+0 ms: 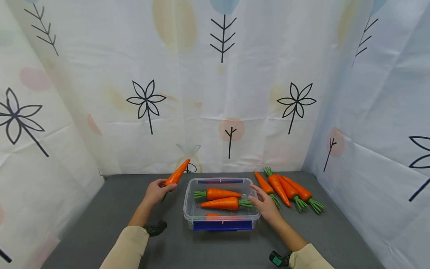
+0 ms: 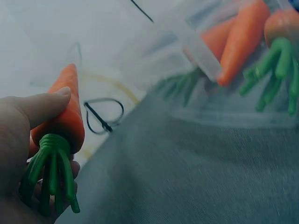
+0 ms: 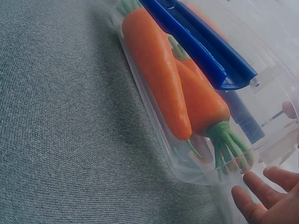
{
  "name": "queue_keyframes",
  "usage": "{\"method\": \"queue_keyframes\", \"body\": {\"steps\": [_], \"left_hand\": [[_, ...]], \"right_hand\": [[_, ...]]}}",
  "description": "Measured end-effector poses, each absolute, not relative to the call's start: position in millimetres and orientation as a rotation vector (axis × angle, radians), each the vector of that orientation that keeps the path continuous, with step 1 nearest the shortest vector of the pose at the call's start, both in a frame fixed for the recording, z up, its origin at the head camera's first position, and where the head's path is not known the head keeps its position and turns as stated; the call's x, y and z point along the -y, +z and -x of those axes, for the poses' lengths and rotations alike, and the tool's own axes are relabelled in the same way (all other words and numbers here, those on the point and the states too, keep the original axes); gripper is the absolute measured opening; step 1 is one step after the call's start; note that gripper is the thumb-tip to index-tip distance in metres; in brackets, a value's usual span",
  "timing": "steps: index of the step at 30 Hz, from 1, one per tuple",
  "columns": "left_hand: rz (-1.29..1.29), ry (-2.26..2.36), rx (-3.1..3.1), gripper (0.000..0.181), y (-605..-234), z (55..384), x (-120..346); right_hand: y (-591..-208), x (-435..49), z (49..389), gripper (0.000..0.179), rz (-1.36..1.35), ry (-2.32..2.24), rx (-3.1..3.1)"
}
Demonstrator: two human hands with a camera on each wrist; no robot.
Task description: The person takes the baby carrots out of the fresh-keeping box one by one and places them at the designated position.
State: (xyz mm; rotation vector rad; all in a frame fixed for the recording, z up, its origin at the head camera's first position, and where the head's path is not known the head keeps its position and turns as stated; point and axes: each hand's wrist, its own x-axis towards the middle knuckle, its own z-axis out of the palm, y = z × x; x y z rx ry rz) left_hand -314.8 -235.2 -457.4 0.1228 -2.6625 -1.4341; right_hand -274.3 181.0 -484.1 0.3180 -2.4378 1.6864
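In the head view my left hand [image 1: 157, 191] grips an orange carrot [image 1: 177, 174] with green stems, raised left of a clear plastic container [image 1: 188, 213]. Its tip points up and to the right. The left wrist view shows the thumb pressed along this carrot [image 2: 65, 112], with the green stems hanging by the palm. My right hand [image 1: 266, 206] is at the container's right rim, fingers spread and loosely extended. In the right wrist view its fingers [image 3: 266, 186] lie beside the outer wall; whether they press it I cannot tell. Carrots [image 1: 221, 203] lie inside the lidless container.
Several more carrots [image 1: 297, 188] lie on the grey tabletop [image 1: 134, 186] right of the container. Blue latches [image 1: 222, 225] are on its front and back sides. Patterned white cloth [image 1: 201, 93] rises behind the table and along both sides.
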Motion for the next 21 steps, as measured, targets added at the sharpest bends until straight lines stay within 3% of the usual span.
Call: {"method": "queue_keyframes", "body": {"steps": [12, 21], "left_hand": [[-0.369, -1.299, 2.714, 0.063, -483.6, 316.0, 238.8], [-0.382, -1.168, 2.789, 0.063, -488.9, 313.9, 240.8]], "right_hand": [[-483.5, -180.8, 275.7, 0.05, -0.298, 1.691, 2.441], [-484.4, -180.7, 276.2, 0.051, -0.282, 1.731, 2.435]]}}
